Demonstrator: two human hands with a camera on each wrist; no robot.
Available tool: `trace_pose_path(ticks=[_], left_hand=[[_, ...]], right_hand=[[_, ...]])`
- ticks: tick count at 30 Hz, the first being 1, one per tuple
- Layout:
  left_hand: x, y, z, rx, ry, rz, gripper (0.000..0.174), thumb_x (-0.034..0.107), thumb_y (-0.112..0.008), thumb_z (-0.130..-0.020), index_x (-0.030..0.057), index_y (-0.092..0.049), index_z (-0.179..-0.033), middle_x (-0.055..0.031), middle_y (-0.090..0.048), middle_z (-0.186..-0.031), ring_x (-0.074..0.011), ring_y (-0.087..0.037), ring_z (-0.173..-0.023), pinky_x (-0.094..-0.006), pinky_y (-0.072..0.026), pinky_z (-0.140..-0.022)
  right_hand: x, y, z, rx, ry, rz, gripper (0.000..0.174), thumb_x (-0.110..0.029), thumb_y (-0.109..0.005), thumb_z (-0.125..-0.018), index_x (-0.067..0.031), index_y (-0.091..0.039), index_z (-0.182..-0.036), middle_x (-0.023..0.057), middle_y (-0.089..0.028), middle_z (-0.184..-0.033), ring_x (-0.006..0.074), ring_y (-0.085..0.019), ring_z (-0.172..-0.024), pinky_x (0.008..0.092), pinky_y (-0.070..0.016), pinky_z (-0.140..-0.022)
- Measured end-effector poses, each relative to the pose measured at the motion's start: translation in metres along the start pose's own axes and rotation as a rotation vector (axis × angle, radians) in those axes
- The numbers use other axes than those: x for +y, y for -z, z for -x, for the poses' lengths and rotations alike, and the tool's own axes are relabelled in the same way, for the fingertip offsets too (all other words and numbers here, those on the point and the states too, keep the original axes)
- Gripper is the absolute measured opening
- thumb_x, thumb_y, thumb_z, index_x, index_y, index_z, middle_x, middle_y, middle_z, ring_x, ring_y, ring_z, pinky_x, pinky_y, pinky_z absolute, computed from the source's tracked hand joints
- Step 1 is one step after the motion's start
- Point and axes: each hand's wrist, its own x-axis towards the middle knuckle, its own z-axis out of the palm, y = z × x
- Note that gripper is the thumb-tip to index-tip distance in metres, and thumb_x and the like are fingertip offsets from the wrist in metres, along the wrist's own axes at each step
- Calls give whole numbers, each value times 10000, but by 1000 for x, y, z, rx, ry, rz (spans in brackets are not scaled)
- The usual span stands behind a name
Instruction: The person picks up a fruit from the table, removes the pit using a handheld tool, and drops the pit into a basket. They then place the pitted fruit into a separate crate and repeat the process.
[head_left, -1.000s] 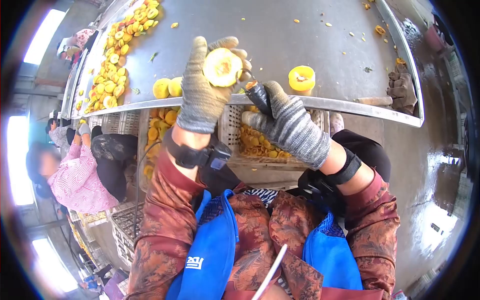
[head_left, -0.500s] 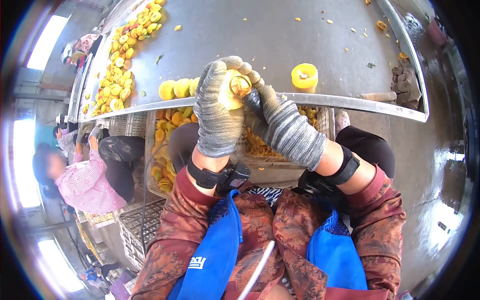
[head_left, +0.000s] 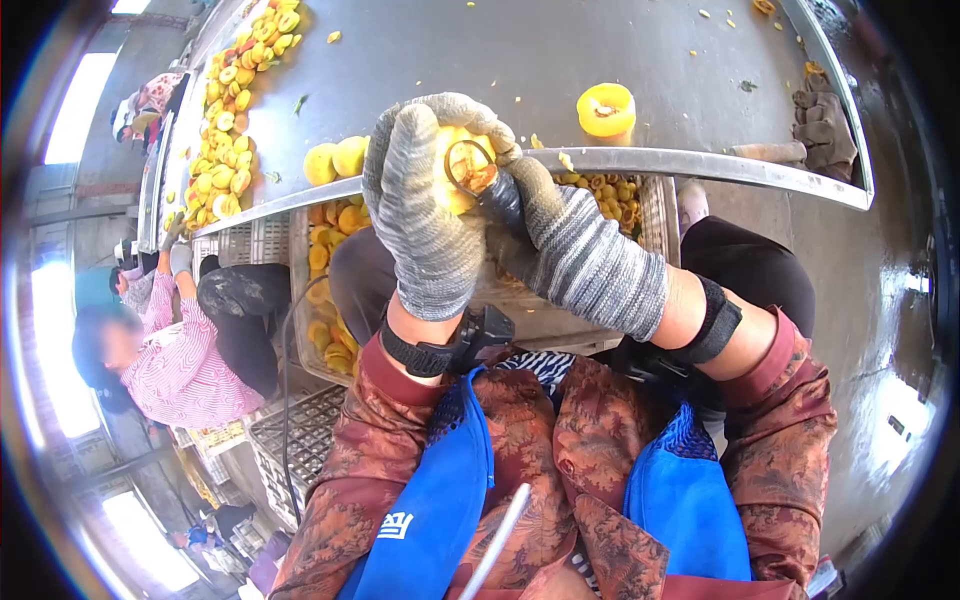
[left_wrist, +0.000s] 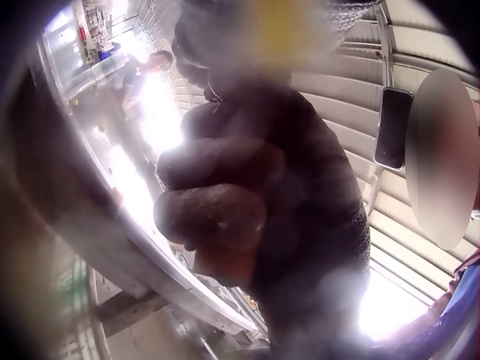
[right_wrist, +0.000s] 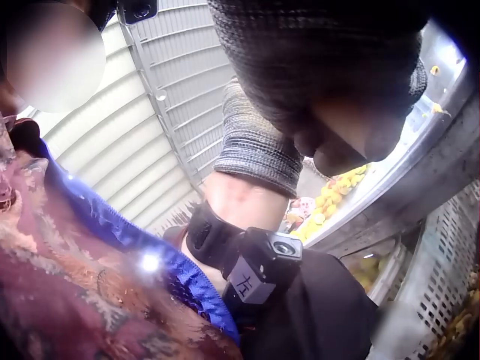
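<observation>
In the head view my left hand (head_left: 425, 200), in a grey knit glove, grips a yellow peach (head_left: 447, 192) over the table's near edge. My right hand (head_left: 570, 250), in a striped grey glove, holds a dark-handled loop tool (head_left: 497, 198). The tool's wire loop sits in the fruit's cut face around the brown pit (head_left: 478, 176). The left wrist view is blurred: the gloved left hand (left_wrist: 247, 195) with a yellow smear of peach (left_wrist: 289, 22) above. The right wrist view catches the right hand (right_wrist: 322, 67) from below and the left wrist's camera strap (right_wrist: 259, 262).
A steel table (head_left: 560, 60) carries two whole peaches (head_left: 335, 160), a heap of peach halves (head_left: 235, 110) far left, a yellow cored piece (head_left: 606, 108) and dark rags (head_left: 825, 130) at the right. Crates of fruit (head_left: 330, 240) and pits (head_left: 612, 195) stand below. A person in pink (head_left: 170, 350) crouches left.
One second ago the peach's cut face was held up apart from the tool. Both hands have since closed together and the loop has gone in around the pit.
</observation>
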Motion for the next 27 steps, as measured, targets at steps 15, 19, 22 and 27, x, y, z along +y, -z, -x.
trace_pose_path(ticks=[15,19,22,27], left_hand=[[-9,10,6,-35,-184,-223,161,122,-430,-919,9,-544,-937,-101,-582,-868,-192,-575,-785,-304,-485,-724],[-12,16,5,-48,-253,-422,171,124,-415,-930,5,-537,-944,-105,-583,-872,-191,-573,-801,-308,-481,-750],[-15,9,6,5,-289,-476,214,174,-399,-945,4,-527,-966,-110,-582,-874,-191,-572,-808,-310,-480,-763],[-4,0,6,86,18,108,303,264,-369,-961,1,-520,-959,-106,-577,-862,-189,-571,-799,-314,-485,-756]], right_hand=[[-7,9,7,-136,-107,43,482,-94,-506,-812,62,-308,-1223,240,-551,-780,411,-554,-734,449,-438,-624],[-2,6,9,-136,-38,101,534,-89,-508,-812,61,-274,-1268,239,-555,-794,404,-557,-752,438,-444,-640],[-3,2,4,-69,-62,24,557,-74,-520,-807,53,-266,-1286,240,-560,-816,401,-558,-777,427,-451,-663],[-2,-2,5,103,36,106,596,-68,-621,-750,1,-334,-1268,212,-578,-834,355,-605,-686,394,-481,-569]])
